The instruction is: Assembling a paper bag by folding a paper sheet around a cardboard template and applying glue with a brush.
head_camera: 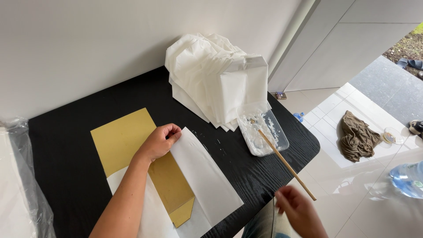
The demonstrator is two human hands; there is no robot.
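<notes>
Two hands are seen over a black worktop (75, 145) with a rounded right corner. Nearest, beyond the worktop's front edge, the right hand (299, 211) is closed around the lower end of a thin wooden stick (286, 164), which slants up and away over that edge. A little farther in, the left hand (161, 142) is pressed with curled fingers on the upper corner of a white paper sheet (205, 174); nothing is clasped by it. The sheet is folded over a gold card (121, 139), whose pointed tip shows near the front edge, and its lower corner reaches just to that edge. Bare black surface is left to the left of the card and between sheet and tray.

The stick's far tip is rested in a clear plastic tray (282, 139) smeared with white paste, set near the right edge. Behind it, a heap of white folded paper bags (216, 79) is leaned by the wall. At the far left edge, clear plastic wrap (24, 176) is seen. On the tiled floor, well apart, a brown cloth (358, 136) and a water bottle (407, 178) are lying.
</notes>
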